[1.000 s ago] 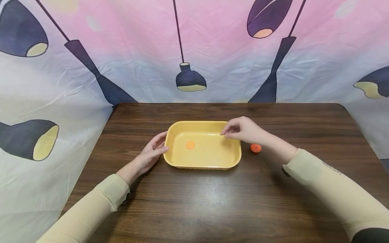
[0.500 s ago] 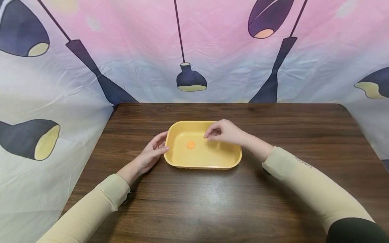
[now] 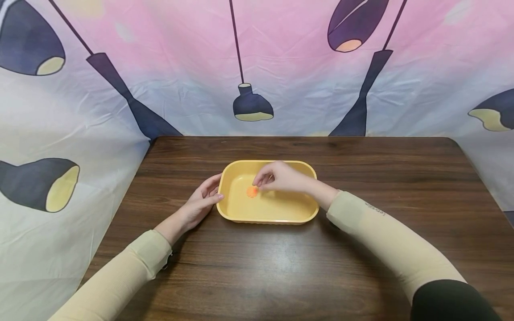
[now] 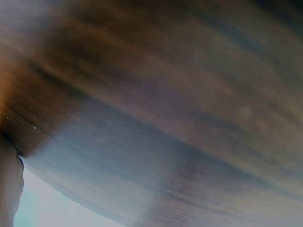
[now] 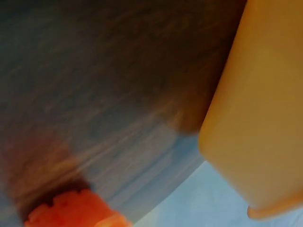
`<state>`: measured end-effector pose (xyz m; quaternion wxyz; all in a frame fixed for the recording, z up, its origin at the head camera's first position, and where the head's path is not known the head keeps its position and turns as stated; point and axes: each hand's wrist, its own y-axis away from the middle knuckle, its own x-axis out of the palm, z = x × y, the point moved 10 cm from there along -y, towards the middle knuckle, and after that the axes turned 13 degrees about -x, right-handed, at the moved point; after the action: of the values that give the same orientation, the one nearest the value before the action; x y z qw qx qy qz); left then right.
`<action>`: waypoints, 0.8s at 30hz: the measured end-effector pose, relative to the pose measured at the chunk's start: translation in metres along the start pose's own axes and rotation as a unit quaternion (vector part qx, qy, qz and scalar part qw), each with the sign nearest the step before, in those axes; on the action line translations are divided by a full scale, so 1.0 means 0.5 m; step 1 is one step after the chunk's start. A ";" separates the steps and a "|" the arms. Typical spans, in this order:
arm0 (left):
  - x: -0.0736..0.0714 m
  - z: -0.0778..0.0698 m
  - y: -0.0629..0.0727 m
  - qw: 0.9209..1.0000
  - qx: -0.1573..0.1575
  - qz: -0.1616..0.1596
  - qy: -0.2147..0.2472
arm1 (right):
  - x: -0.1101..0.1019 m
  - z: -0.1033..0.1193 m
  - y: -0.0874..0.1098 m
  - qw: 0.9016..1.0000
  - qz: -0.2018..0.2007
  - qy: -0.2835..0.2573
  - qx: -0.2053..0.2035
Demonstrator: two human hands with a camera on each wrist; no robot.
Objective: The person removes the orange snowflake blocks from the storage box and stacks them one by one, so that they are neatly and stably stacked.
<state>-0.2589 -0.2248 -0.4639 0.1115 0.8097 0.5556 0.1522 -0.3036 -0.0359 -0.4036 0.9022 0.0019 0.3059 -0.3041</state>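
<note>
A shallow yellow plastic tray [image 3: 241, 214] stands mid-table in the head view. At its left end my left hand [image 3: 201, 200] grips the wall, thumb over the rim and fingers outside. On the tray's floor lies a small orange disc [image 3: 250, 192] with a notched edge. My right hand [image 3: 281, 177] reaches in over the right side, its bent thumb and fingertips at the disc's right edge. Whether they pinch it is too small to tell. A red-orange notched piece [image 5: 75, 210] shows low in the right wrist view, outside the tray wall [image 5: 255, 109]. My arm hides it in the head view.
The dark wooden table [image 3: 257, 267] carries the tray. A printed cloth [image 3: 192, 98] with lamp shapes hangs behind it and along the left side. In the left wrist view there is mostly blurred tabletop [image 4: 156, 118].
My right hand has moved left across the tray to the orange disc. The red-orange piece beside the tray has become hidden behind my right arm. My left hand has kept its hold.
</note>
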 end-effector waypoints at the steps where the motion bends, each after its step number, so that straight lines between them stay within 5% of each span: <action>1: 0.000 0.000 0.000 1.000 0.000 0.000 0.000 | 0.003 -0.001 -0.003 1.000 0.001 0.003 -0.005; 12: 0.001 -0.001 0.000 1.000 0.006 0.004 0.001 | 0.030 -0.014 -0.023 0.999 0.002 0.017 -0.027; 24: 0.003 -0.001 0.000 1.000 0.004 0.005 0.002 | 0.049 -0.014 -0.033 0.994 0.027 0.099 -0.048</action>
<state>-0.2586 -0.2231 -0.4630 0.1064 0.8127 0.5522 0.1527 -0.3012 -0.0614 -0.4197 0.8746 -0.0032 0.4075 -0.2628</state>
